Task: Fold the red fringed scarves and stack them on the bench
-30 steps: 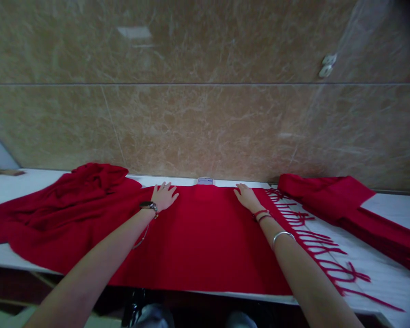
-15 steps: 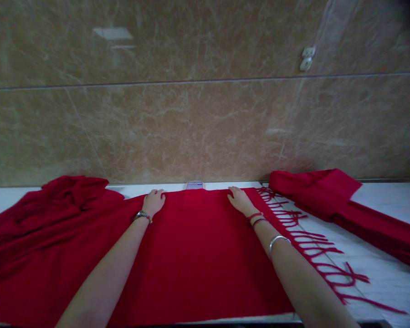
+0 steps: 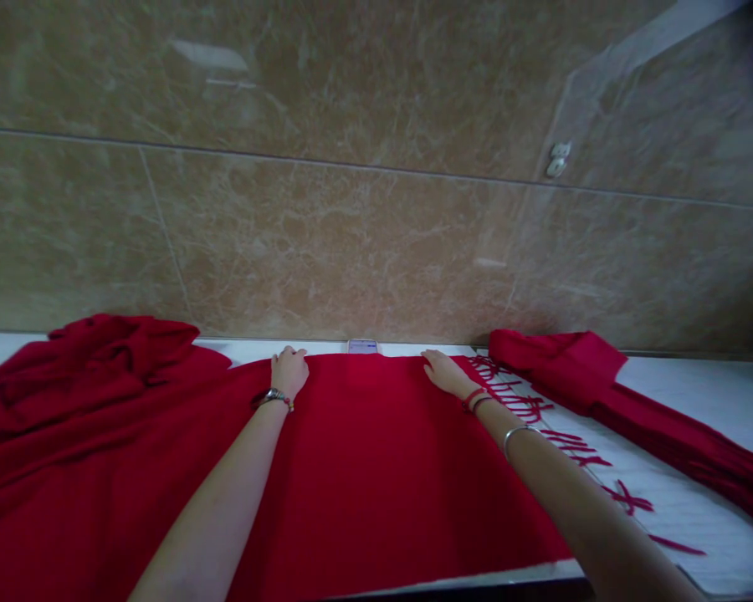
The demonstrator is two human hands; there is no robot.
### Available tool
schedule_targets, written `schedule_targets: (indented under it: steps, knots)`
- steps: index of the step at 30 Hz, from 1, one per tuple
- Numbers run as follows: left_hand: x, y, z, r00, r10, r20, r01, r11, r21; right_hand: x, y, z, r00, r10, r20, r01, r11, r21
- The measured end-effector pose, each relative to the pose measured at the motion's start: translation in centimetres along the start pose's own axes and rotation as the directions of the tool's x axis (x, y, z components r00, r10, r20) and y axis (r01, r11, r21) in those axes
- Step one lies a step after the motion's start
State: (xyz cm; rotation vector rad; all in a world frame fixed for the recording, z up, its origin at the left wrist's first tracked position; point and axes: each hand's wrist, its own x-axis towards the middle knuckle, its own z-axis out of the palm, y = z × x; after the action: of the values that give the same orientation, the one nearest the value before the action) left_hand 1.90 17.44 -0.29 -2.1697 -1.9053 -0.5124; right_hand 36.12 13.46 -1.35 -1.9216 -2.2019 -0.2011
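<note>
A wide red fringed scarf (image 3: pixel 376 468) is spread over the white table, flat in the middle. My left hand (image 3: pixel 289 372) rests on it by the far edge, fingers spread and curving over that edge. Close to the fringed right end, my right hand (image 3: pixel 444 371) lies on the cloth with its fingers stretched out. Neither hand visibly grips the cloth. Tassels (image 3: pixel 514 401) stick out to the right of the scarf, partly hidden behind my right forearm. To the left, the scarf runs into a loose, crumpled heap (image 3: pixel 125 351).
A folded red cloth (image 3: pixel 558 359) lies at the right on the white table (image 3: pixel 696 401). Behind the scarf's far edge sits a small pale device (image 3: pixel 362 346), partly covered. A brown marble-patterned wall (image 3: pixel 351 234) rises along the back, with a socket (image 3: pixel 558 159) on it.
The view has tilted a little. My hands keep about the same places on the scarf, the left one slightly further right. My right forearm now covers more of the tassels.
</note>
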Motion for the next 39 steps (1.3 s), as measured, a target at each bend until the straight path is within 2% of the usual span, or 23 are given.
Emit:
schedule_targets:
  steps: [4,8,15,20,25,32,36,39]
  knots:
    - [0.0,0.1,-0.3,0.999,0.019,-0.031,-0.019,1.000,-0.014,2.3,0.6,-1.7,0.991,-0.062,0.117,0.070,0.996,-0.061]
    - [-0.3,0.4,-0.6,0.998,0.016,-0.068,-0.018,0.999,-0.030,4.3,1.2,-2.4,0.972,-0.076,0.224,0.102,0.989,-0.105]
    - [-0.5,0.6,-0.7,0.998,0.037,-0.056,-0.038,0.999,-0.019,4.4,2.7,-2.5,0.951,-0.110,0.290,0.156,0.978,-0.141]
    - [-0.8,0.7,-0.8,0.997,0.025,-0.069,-0.025,1.000,0.002,3.0,3.2,-2.8,0.954,-0.108,0.281,0.158,0.974,-0.162]
    - [-1.1,1.0,-0.9,0.997,0.038,-0.066,-0.035,0.998,0.047,1.2,3.2,-2.9,0.973,-0.086,0.216,0.125,0.976,-0.177]
    - [-1.3,0.7,-1.3,0.993,0.117,0.023,-0.119,0.988,0.097,-0.2,3.8,-3.6,0.983,-0.132,0.129,0.156,0.968,-0.196]
    - [-1.0,-1.7,-3.4,0.964,0.235,0.123,-0.244,0.967,0.072,-1.2,4.5,-5.2,0.983,-0.150,0.107,0.170,0.960,-0.221]
    - [-0.8,-3.9,-6.5,0.927,0.319,0.198,-0.335,0.941,0.052,-2.6,4.8,-7.2,0.985,-0.158,0.069,0.169,0.961,-0.217]
